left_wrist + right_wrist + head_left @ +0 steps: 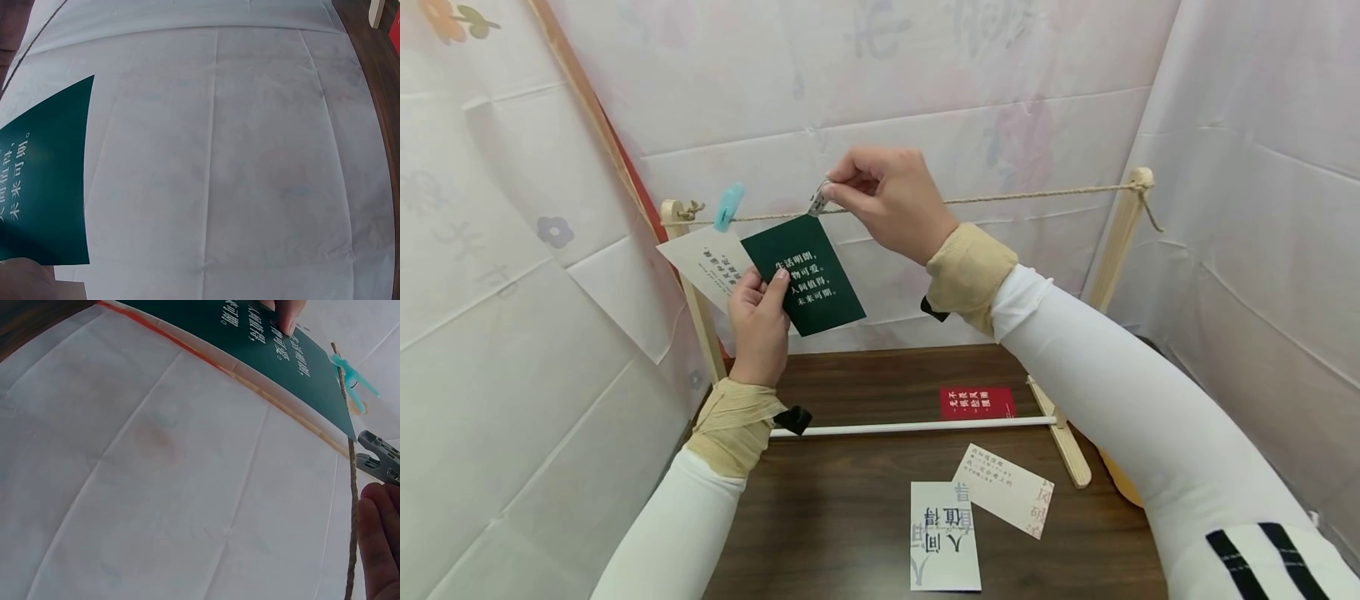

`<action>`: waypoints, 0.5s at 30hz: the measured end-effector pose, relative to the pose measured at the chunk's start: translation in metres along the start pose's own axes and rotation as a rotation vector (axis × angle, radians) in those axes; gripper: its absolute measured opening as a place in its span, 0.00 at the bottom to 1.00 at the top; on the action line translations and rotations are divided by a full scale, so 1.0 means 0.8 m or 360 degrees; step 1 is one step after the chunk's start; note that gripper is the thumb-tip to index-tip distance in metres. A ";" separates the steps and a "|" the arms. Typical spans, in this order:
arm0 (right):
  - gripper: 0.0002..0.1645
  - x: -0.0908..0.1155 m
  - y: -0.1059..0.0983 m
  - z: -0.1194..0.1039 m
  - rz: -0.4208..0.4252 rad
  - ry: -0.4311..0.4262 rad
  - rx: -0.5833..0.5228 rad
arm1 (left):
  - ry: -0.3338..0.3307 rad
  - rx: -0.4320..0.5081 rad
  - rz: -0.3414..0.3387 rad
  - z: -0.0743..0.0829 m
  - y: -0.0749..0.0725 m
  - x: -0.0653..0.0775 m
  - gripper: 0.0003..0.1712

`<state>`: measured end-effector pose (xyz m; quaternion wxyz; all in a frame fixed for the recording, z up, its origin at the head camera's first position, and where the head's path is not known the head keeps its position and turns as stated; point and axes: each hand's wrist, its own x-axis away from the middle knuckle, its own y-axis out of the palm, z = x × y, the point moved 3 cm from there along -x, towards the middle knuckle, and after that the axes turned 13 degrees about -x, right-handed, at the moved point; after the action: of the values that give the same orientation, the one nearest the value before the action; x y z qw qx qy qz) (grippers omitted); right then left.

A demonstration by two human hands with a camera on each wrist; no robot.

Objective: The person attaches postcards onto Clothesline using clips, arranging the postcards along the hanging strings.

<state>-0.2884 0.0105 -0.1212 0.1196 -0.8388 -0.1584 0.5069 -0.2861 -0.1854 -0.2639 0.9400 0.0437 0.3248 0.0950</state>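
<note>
My left hand (760, 329) pinches a dark green card (820, 292) with white Chinese writing, thumb in front. The card tilts, its upper corner at the twine line (1037, 195). Between thumb and fingers of my right hand (895, 196) is a grey clothespin (817, 200). In the right wrist view its jaws stand apart, right by the twine and the green card's corner. Behind the left hand, a cream card (703, 258) hangs from the line by a blue clothespin (728, 207). The left wrist view shows only part of the green card (50, 181).
Wooden posts (1116, 250) carry the twine, with a white bar (917, 428) low between them. A red card (976, 403), a cream card (1007, 492) and a white card (943, 567) lie on the dark wooden table (842, 517). White patterned cloth (887, 100) hangs around.
</note>
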 end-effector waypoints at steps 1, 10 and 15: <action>0.05 -0.001 0.001 0.000 0.0001 0.0005 0.0009 | 0.0000 0.0000 0.0002 0.000 0.000 0.000 0.16; 0.06 -0.008 0.008 0.008 -0.0020 0.0135 0.0052 | 0.0000 0.0004 0.0012 0.001 0.002 0.000 0.16; 0.07 -0.010 0.010 0.008 -0.0074 0.0227 0.0097 | -0.0002 -0.0006 0.0020 0.002 0.004 0.001 0.16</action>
<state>-0.2964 0.0002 -0.1204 0.1679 -0.8649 -0.1533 0.4476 -0.2848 -0.1824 -0.2628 0.9397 0.0439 0.3238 0.1014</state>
